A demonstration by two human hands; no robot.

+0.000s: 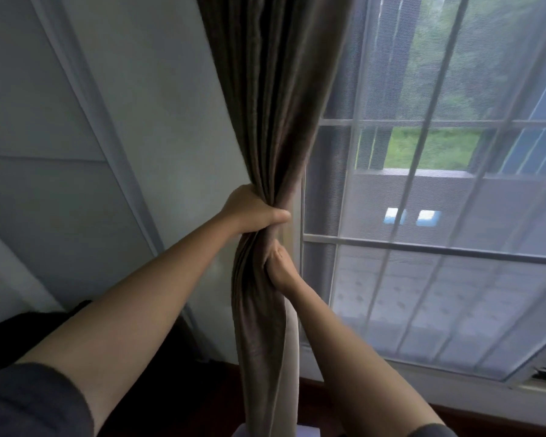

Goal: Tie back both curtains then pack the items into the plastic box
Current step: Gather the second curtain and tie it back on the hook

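Our dark sleeves lie lowest in view, with our bare forearms reaching up to the brown curtain. Our left hand wraps round the gathered curtain, thumb across the front, cinching it beside the window's left edge. Just below, our right hand grips the same bunch, fingers sunk in the folds. A meshed, barred window stands to the right and a pale wall to the left.

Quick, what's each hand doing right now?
Left hand: closed, gripping the gathered curtain.
Right hand: closed, gripping the same curtain just below the left.
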